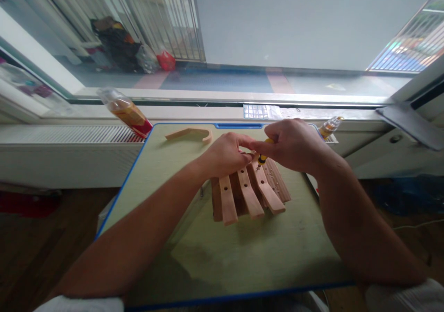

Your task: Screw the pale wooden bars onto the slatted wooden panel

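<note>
My right hand [294, 144] is closed round a small screwdriver with a yellow and black handle [264, 154], its tip pointing down onto a wooden slat. My left hand [227, 154] is pinched beside the tip, fingertips touching the right hand; what it pinches is too small to make out. Under both hands lies a fan of wooden slats with holes [248, 194], laid over a darker wooden board, on a green desk with a blue rim [229, 252].
A curved wooden piece [190, 134] lies at the desk's far edge. A bottle with a red and orange label [125, 112] leans on the window sill at the left. A small bottle [331, 126] lies at the right. A window runs behind the desk.
</note>
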`<action>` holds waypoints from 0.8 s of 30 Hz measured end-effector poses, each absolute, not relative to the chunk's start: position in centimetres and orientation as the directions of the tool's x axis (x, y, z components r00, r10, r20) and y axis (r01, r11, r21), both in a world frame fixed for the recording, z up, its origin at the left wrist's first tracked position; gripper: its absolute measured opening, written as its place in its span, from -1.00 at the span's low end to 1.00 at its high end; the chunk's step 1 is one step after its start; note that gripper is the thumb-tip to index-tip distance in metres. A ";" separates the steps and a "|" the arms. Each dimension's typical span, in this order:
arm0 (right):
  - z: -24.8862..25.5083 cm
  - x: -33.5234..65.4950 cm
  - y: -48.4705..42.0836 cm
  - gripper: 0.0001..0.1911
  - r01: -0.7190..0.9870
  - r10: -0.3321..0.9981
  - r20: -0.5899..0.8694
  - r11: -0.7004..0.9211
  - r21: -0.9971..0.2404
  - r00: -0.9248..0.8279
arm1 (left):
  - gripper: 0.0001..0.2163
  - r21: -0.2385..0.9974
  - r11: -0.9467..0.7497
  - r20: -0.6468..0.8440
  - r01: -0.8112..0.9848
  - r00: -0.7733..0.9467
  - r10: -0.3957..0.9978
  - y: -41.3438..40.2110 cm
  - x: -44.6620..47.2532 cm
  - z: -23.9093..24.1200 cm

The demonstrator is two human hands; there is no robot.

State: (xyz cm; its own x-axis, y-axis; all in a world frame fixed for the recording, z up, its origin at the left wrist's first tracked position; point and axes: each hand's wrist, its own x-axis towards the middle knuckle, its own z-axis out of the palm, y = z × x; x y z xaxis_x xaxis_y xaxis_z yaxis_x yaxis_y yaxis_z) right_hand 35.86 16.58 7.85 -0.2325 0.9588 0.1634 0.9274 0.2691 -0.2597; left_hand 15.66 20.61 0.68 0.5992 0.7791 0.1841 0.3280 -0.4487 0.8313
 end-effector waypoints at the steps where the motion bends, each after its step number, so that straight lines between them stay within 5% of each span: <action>1: 7.9 35.8 16.5 -0.27 0.933 0.962 0.162 0.258 -0.252 -0.222 | -0.70 0.832 -0.449 0.184 0.327 0.601 0.778 20.6 15.7 0.7; 24: 8.8 37.4 16.6 -0.37 0.941 0.963 0.133 0.260 -0.217 -0.235 | -0.79 0.809 -0.491 0.199 0.324 0.636 0.746 20.1 15.9 1.6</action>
